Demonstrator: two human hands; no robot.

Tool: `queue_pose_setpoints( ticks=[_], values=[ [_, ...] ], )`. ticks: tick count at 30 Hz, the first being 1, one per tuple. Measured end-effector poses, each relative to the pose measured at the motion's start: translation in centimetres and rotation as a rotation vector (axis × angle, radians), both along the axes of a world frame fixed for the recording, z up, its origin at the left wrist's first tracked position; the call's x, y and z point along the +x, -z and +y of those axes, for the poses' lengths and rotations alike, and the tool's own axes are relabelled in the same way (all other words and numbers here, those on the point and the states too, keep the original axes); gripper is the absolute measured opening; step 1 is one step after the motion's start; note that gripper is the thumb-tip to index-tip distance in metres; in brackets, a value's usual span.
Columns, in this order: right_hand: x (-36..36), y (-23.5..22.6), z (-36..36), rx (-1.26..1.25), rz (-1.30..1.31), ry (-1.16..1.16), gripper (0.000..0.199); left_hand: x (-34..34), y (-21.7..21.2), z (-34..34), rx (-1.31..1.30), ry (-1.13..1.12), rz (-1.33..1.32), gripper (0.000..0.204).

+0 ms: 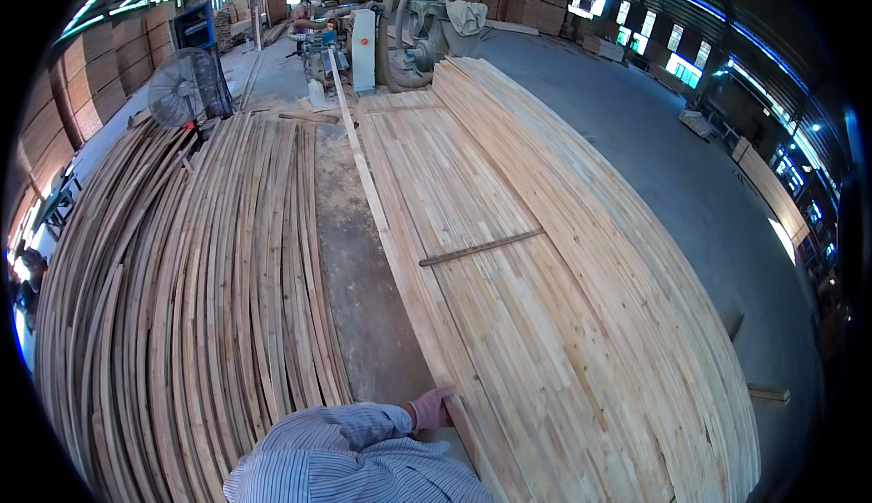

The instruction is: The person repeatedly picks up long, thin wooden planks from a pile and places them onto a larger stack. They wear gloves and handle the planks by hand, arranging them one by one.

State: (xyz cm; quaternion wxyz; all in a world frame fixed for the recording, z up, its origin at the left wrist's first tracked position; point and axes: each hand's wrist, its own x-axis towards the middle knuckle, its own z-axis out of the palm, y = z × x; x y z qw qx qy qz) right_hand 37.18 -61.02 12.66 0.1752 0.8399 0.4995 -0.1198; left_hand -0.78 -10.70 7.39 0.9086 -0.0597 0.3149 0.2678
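My left hand (431, 408), in a pinkish glove below a striped sleeve, is closed on the left edge of a long pale wooden board (406, 278). Its fingers lie at the board's edge, and the underside of the grip is hidden. The board stretches away from me to a woodworking machine (332, 41) at the far end. Along its right side lies a broad stack of pale planed boards (509, 298), crossed by a thin dark wooden strip (481, 248). My right hand does not show.
Rougher, darker wooden strips (195, 276) fill the left side. A sawdust-covered strip of floor (350, 230) runs between the piles. Farther off stand a large fan (175, 88), a pale cabinet (363, 50) and a dust collector with hoses (425, 35). A person (301, 14) is near the machine.
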Motion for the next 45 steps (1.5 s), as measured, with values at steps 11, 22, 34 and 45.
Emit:
queue_pose_setpoints(
  ticks=[11, 22, 34, 45],
  values=[
    [6.4, 6.0, -8.3, -0.126, 0.172, -0.074, 0.037, 0.0, -7.4, -1.0, -0.005, -0.246, -0.233, 0.092],
    [-2.8, -8.9, 1.9, 0.342, 0.465, 0.720, 0.051, 1.5, -3.2, 1.3, -0.095, -0.462, 0.243, 0.086],
    [0.2, -10.9, -1.7, -0.063, 0.090, 0.514, 0.052, -3.6, -9.5, 12.1, 0.045, -0.486, 0.337, 0.071],
    [-7.9, -9.0, 20.9, 0.102, 0.275, 0.654, 0.062, -4.3, -8.1, 15.4, 0.358, -0.033, 0.431, 0.075]
  ],
)
